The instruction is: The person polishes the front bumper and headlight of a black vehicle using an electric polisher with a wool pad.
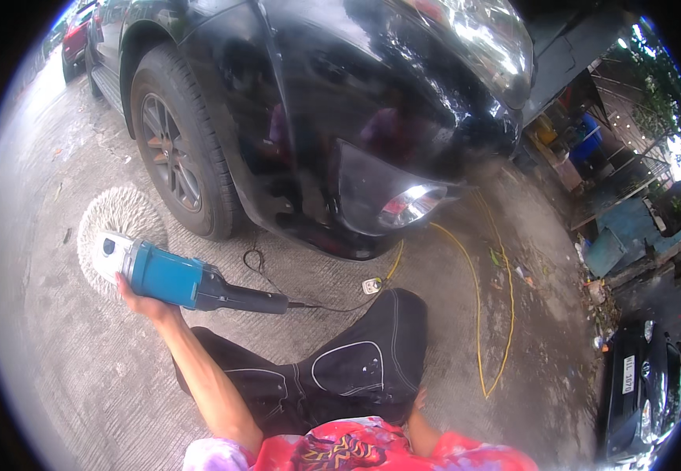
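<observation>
My left hand (145,303) grips a blue rotary polisher (169,275) from below, near its metal gear head. A round, shaggy white wool pad (122,209) is fitted to the head. The black handle (252,298) points right, with no hand on it. Ahead stands a black vehicle, its front bumper (311,176) and fog lamp (414,205) facing me. The pad is apart from the bodywork, left of the front wheel (169,147). My right hand (420,399) is beside my right thigh, mostly hidden by the leg, so its fingers cannot be made out.
A thin black power cord (331,309) runs from the handle towards a white socket (371,286) on a yellow extension cord (478,306), looped over the concrete ground (105,377). Another dark car (646,382) stands at the right. A red vehicle (76,38) is far left.
</observation>
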{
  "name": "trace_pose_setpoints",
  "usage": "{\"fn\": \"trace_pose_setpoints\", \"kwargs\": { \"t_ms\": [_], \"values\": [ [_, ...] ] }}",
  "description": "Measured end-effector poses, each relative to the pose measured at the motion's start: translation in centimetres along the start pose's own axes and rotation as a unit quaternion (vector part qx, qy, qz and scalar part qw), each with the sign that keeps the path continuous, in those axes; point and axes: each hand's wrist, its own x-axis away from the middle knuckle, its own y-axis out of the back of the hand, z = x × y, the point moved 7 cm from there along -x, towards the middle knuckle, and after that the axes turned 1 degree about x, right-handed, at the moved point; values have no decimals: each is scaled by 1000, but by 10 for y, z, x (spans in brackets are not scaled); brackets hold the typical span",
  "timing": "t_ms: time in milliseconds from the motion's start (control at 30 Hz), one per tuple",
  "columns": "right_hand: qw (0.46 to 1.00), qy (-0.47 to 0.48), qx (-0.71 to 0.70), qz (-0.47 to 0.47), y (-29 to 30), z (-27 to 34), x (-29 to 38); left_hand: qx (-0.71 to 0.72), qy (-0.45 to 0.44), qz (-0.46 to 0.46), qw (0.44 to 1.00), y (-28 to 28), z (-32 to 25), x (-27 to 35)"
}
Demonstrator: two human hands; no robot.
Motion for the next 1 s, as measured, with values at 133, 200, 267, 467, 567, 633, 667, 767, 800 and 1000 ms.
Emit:
{"fn": "trace_pose_setpoints", "kwargs": {
  "t_ms": [133,200,267,467,567,633,667,767,800,1000],
  "values": [
    [997,-56,-32,38,-20,6,-33,-12,-41,25,999,-6,-17,10],
    [998,-14,-27,45,-34,18,-20,-48,-52,24,997,-7,-25,13],
    [995,-8,-9,103,-51,29,-19,-57,-60,32,996,-2,-33,8],
    [996,57,51,36,-98,-28,-38,-97,-45,38,994,-7,-18,23],
    [995,70,44,64,-123,-35,-10,-157,-39,30,986,-20,-14,37],
    [995,29,37,93,-126,-44,12,-163,-29,34,986,-21,-2,43],
    [994,17,35,104,-124,-40,20,-167,-33,29,985,-14,0,38],
    [993,11,35,112,-106,-18,27,-166,-38,14,985,-4,-6,29],
    [993,4,35,110,-100,-20,28,-163,-30,12,986,-5,-2,31],
    [992,-29,38,115,-90,-30,29,-124,-10,39,991,-14,12,40]
  ]
}}
